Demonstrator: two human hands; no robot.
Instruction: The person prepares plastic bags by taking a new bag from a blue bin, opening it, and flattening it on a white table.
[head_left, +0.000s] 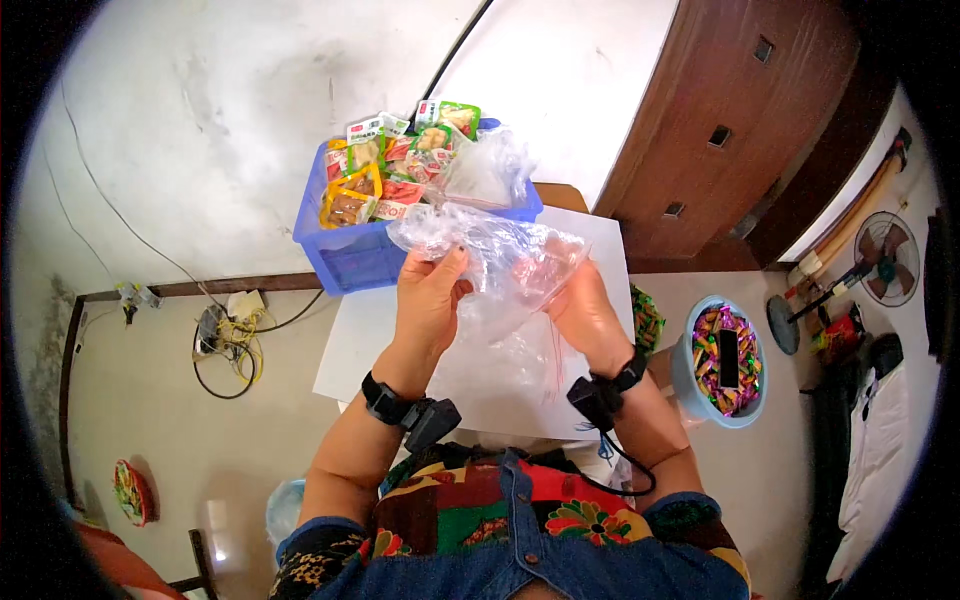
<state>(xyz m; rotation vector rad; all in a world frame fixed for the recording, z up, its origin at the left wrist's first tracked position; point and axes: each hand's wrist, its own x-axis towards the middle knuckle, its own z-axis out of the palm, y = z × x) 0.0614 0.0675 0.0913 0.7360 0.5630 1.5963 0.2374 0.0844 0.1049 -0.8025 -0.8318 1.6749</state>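
Note:
Between my hands a clear plastic bag (487, 240) is held up over the white-topped table (360, 360). My left hand (431, 300) pinches its left side between thumb and fingers. At its right end is my right hand (589, 307), whose fingers show through the film; whether they are inside the bag or behind it I cannot tell. Below, more clear plastic bags (487, 367) with thin red lines lie on the tabletop. Just beyond my hands stands a blue plastic basket (352, 262), filled with small sealed food packets (367, 154) and a bundle of clear bags (487, 169).
To the right, a light-blue tub (682, 360) holds wrapped candies (705, 337) with a black phone (727, 358) on top. A pedestal fan (885, 259) stands farther right. Tangled cables (240, 330) lie on the left floor, and a red basket (135, 491) sits lower left.

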